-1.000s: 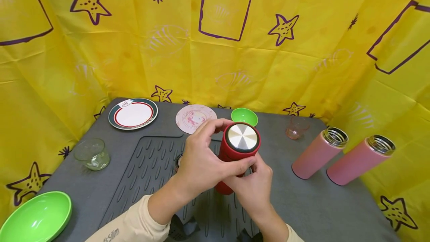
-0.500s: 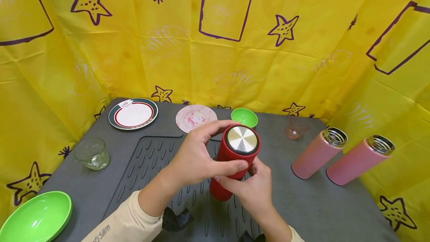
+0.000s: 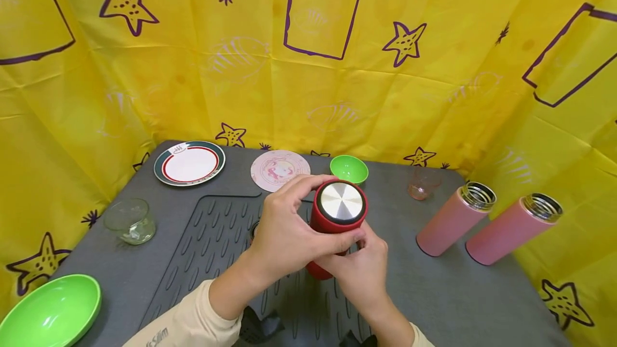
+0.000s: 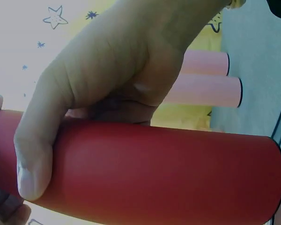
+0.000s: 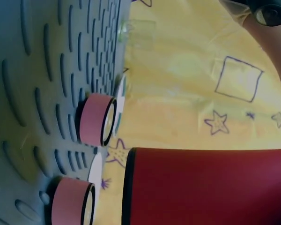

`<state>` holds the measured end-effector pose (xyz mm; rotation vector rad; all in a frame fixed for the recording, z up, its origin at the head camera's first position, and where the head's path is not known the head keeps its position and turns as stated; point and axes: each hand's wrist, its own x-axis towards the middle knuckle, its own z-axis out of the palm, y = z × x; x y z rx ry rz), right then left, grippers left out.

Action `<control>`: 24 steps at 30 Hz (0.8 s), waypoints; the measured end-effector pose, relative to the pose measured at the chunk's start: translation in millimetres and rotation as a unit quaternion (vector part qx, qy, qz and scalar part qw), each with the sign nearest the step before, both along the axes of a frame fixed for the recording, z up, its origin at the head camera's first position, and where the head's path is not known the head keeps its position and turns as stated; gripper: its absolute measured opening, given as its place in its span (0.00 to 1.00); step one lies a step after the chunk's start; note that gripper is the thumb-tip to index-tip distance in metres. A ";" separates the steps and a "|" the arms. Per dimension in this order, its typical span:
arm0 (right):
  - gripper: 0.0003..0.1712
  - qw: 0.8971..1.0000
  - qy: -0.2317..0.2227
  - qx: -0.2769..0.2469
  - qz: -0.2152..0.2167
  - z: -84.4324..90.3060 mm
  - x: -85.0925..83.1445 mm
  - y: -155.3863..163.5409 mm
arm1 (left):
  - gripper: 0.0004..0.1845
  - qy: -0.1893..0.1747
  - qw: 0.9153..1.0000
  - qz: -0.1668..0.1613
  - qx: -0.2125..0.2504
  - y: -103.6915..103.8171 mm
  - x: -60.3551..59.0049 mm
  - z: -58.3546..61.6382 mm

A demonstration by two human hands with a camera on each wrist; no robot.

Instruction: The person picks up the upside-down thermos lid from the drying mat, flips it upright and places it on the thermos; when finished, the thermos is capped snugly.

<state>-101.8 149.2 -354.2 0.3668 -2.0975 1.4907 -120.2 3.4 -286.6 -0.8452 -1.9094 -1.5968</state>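
Note:
A red insulated bottle [image 3: 322,225] stands nearly upright above the drying mat [image 3: 212,234], its silver disc top [image 3: 341,201] facing me. My left hand [image 3: 291,232] grips its upper part, thumb across the front and fingers behind. Lower down, my right hand [image 3: 362,269] holds the body. In the left wrist view the right hand [image 4: 103,70] wraps the red bottle [image 4: 164,168], with left fingertips at the left edge. The right wrist view shows the bottle's black-rimmed base [image 5: 129,187] off the mat. Two pink lids [image 5: 94,119] sit on the mat there.
Two uncapped pink bottles [image 3: 445,224] stand at the right. Behind are a small green bowl [image 3: 349,169], a pink disc [image 3: 270,173], a plate [image 3: 190,162] and a pinkish glass [image 3: 421,189]. A clear glass [image 3: 137,229] and large green bowl [image 3: 53,309] lie left.
The left thumb slid left across the bottle, then came back over to the right hand. The bottle's base dipped toward me and rose again. Both hands keep hold of it.

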 end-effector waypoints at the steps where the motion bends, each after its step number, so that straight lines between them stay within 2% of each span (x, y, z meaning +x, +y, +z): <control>1: 0.27 1.000 -0.005 -0.003 0.007 -0.4 0.3 0.1 | 0.35 0.001 1.000 -0.014 0.000 -1.5 -1.3 -0.2; 8: 0.26 0.997 -0.027 -0.026 0.062 -1.2 2.8 3.2 | 0.34 -0.018 0.992 -0.127 -0.005 -11.9 -6.8 5.3; 10: 0.26 0.996 -0.034 -0.024 0.081 -1.5 2.2 5.7 | 0.34 -0.029 0.988 -0.154 -0.008 -13.3 -9.2 4.4; 11: 0.27 0.995 -0.040 -0.022 0.092 -1.2 2.1 7.1 | 0.34 -0.033 0.985 -0.168 -0.008 -13.7 -12.8 0.2; 13: 0.28 0.992 -0.053 -0.021 0.110 -0.7 1.9 9.4 | 0.33 -0.054 0.981 -0.189 -0.007 -14.8 -14.5 -1.1; 15: 0.28 0.990 -0.063 -0.024 0.123 -0.7 1.8 10.8 | 0.33 -0.079 0.978 -0.195 -0.006 -14.9 -14.6 -1.4; 18: 0.27 0.991 -0.057 -0.034 0.119 -1.4 1.3 10.6 | 0.35 -0.102 0.979 -0.175 -0.010 -10.6 -11.4 -1.4; 21: 0.26 0.996 -0.030 -0.032 0.082 -3.1 0.2 8.6 | 0.39 -0.098 0.989 -0.111 -0.024 -3.2 -5.1 -1.9; 24: 0.26 0.999 -0.007 -0.025 0.036 -4.8 -1.3 6.4 | 0.41 -0.077 0.996 -0.044 -0.021 3.1 -0.6 -2.8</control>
